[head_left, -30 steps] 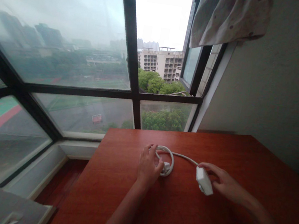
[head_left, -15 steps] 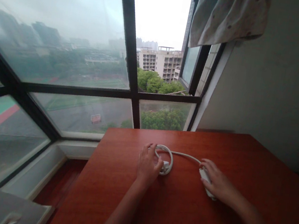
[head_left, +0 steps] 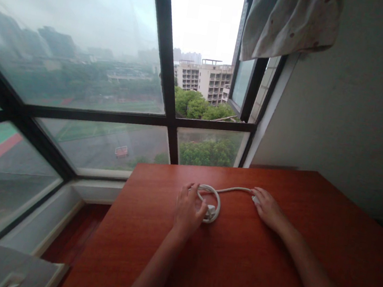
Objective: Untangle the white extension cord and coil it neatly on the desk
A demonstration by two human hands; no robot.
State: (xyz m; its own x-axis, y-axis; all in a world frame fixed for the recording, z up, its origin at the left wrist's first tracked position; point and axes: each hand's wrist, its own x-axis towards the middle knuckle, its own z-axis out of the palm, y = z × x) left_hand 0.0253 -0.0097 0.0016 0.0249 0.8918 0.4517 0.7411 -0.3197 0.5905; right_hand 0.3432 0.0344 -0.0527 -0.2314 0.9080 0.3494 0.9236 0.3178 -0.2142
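A white cable (head_left: 217, 209) lies looped into a coil on the brown wooden table. My left hand (head_left: 187, 212) rests at the coil's left side, its fingers curled over the loops and the thumb beside a white plug (head_left: 210, 211) inside them. From the coil, a single length of cable runs right to a white power strip (head_left: 255, 200). My right hand (head_left: 266, 208) is closed over that strip and covers most of it; only a small white end shows by the fingertips.
The wooden table (head_left: 230, 272) reaches to a dark-framed window (head_left: 169, 121) at the back, part of it open. A spotted curtain (head_left: 290, 24) hangs at upper right beside a plain wall (head_left: 347, 99). Left of the table's edge is dark red floor (head_left: 76, 227).
My right hand has moved away from me and slightly left with the power strip, turning it. The cable between now bends more. My left hand has stayed at the coil.
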